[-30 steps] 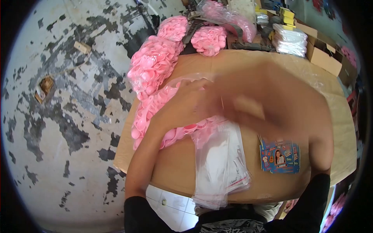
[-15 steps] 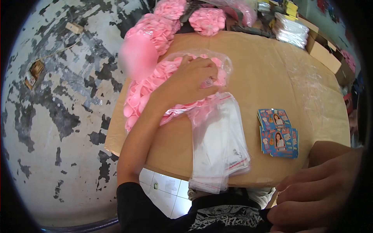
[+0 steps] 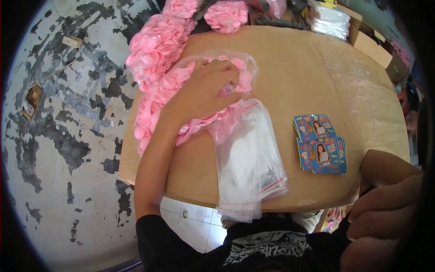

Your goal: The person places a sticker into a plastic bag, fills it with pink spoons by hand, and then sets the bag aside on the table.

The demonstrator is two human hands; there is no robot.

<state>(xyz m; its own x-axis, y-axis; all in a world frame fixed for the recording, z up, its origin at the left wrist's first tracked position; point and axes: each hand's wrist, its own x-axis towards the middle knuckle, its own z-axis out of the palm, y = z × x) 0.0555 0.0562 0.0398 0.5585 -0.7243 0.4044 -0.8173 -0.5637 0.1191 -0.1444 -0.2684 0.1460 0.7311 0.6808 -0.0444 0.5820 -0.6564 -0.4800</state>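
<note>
A clear plastic bag full of pink, rounded, thin pieces [image 3: 152,106] lies on the left of the brown-covered table [image 3: 290,77]. Across it rests my left hand [image 3: 209,81], its fingers curled and a fold of the bag's film between fingers and thumb. A fanned stack of clear plastic sleeves [image 3: 247,156] with red-lined flaps hangs over the table's near edge. To their right sits a pile of blue printed cards [image 3: 321,147]. My right hand [image 3: 385,213] is close to the camera at the lower right, fingers bent together; whatever it holds is hidden.
More bags of pink pieces [image 3: 158,45] stand along the far left, with another one [image 3: 226,17] behind the table. A stack of wrapped clear packs [image 3: 331,20] and an open cardboard box [image 3: 371,47] line the back right. A peeling wall [image 3: 68,149] rises at left.
A blurred pink shape that floated over the bags at left is gone from view. My right hand has shifted slightly right. The view has moved a little; my left hand stays on the bag.
</note>
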